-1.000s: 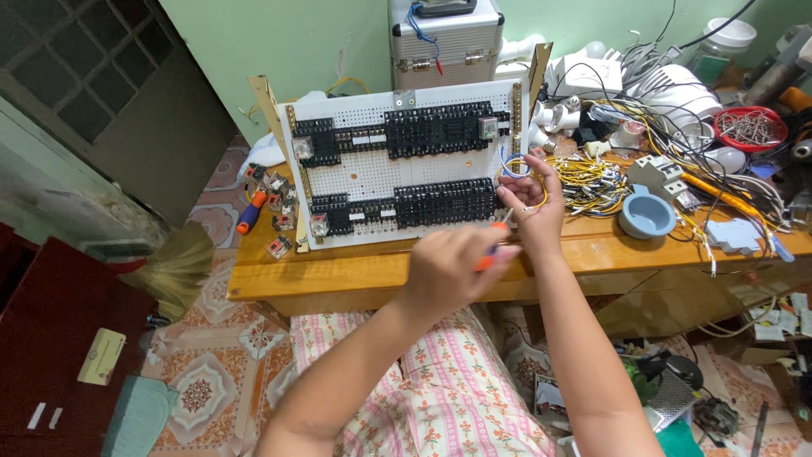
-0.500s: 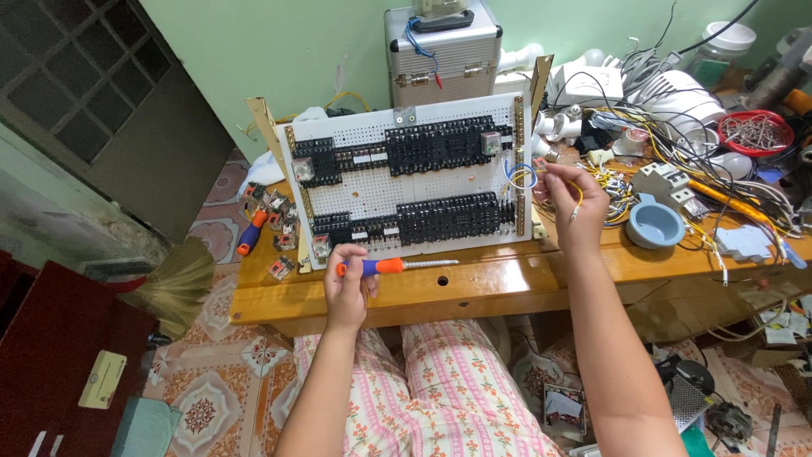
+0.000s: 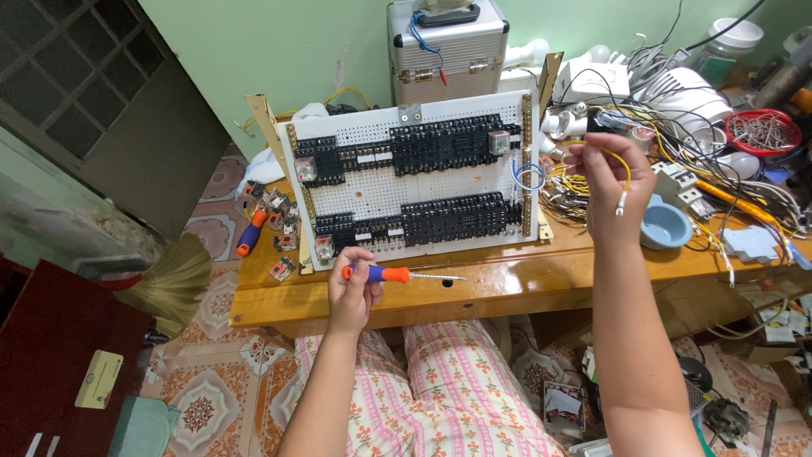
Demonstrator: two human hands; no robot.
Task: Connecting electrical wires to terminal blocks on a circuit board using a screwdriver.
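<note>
My left hand (image 3: 351, 288) grips an orange and blue screwdriver (image 3: 397, 274) by its handle, shaft pointing right, over the front edge of the wooden table (image 3: 474, 292). My right hand (image 3: 611, 182) is raised to the right of the board and pinches a short yellow wire (image 3: 624, 173) that curves down to a pale tip. A white perforated panel (image 3: 406, 182) leans upright on the table between my hands, carrying two rows of black terminal blocks and relays. A small blue wire loop (image 3: 529, 176) hangs at the panel's right edge.
A silver metal case (image 3: 447, 51) stands behind the panel. Tangled wires (image 3: 677, 110), a blue bowl (image 3: 666, 227) and a red dish of metal parts (image 3: 759, 131) crowd the table's right side. Loose relays (image 3: 275, 224) and a second screwdriver (image 3: 249, 233) lie at left. A broom (image 3: 169, 283) rests on the floor.
My left hand dropped from the panel's right side to the table's front edge with the screwdriver. My right hand drew away from the panel to the right, lifting the yellow wire.
</note>
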